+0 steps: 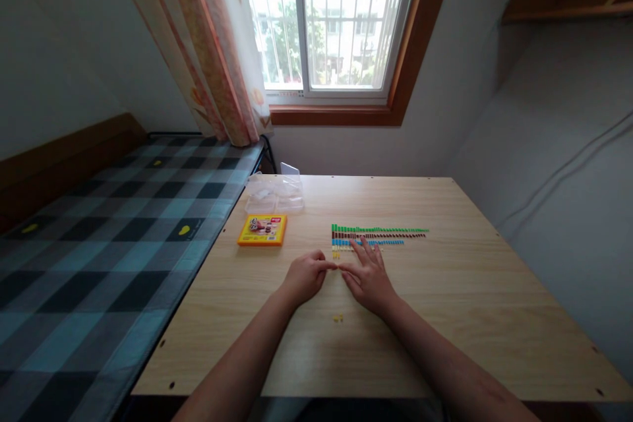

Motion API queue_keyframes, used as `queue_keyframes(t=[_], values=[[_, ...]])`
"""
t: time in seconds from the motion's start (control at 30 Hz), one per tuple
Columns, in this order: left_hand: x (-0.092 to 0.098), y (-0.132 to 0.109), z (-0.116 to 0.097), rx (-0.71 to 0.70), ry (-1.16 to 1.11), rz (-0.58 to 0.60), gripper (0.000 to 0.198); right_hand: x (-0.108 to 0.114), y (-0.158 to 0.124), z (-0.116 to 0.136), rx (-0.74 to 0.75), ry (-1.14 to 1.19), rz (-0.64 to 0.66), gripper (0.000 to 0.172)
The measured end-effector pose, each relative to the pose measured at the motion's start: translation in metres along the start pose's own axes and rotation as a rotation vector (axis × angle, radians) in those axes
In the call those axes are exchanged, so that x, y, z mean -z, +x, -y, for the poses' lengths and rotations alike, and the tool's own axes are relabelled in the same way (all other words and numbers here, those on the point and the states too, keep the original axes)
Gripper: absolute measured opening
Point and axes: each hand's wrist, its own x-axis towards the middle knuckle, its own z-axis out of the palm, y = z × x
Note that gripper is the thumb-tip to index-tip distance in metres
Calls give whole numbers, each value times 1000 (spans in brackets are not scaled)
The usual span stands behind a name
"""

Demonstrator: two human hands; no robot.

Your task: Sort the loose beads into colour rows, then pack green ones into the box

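Note:
My left hand [305, 278] rests on the table with its index finger stretched to the right and its other fingers curled under. Whatever they may hold is hidden. My right hand [368, 278] lies with fingers spread, its index fingertip close to the left one. Whether a tiny piece sits between the two fingertips, I cannot tell. Just beyond are small yellow pieces [335, 255]. Rows of tiny green bricks [378, 229], brown bricks [380, 235] and blue bricks [393, 242] stretch to the right. A pale row is partly covered by my right fingers. Two yellow pieces [338, 318] lie nearer me.
A yellow-orange box [262, 231] with a printed picture lies left of the rows. Behind it stands a clear plastic case [275, 198] with its lid up. A bed with a checked cover [123, 211] borders the wooden table [445, 316] on the left.

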Motion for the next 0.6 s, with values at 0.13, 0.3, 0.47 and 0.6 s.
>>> queue_keyframes(t=[0.13, 0.3, 0.47, 0.6], values=[[1, 1, -3, 1, 38, 27, 37, -4, -1, -3, -34, -15, -20, 25], [0, 0, -2, -4, 48, 26, 38, -6, -1, -4, -35, -15, -23, 28], [-2, 0, 0, 9, 14, -21, 35, -5, 1, -3, -46, -10, -24, 26], [-1, 1, -1, 27, -5, -36, 33, -7, 3, -4, -106, -29, -27, 27]])
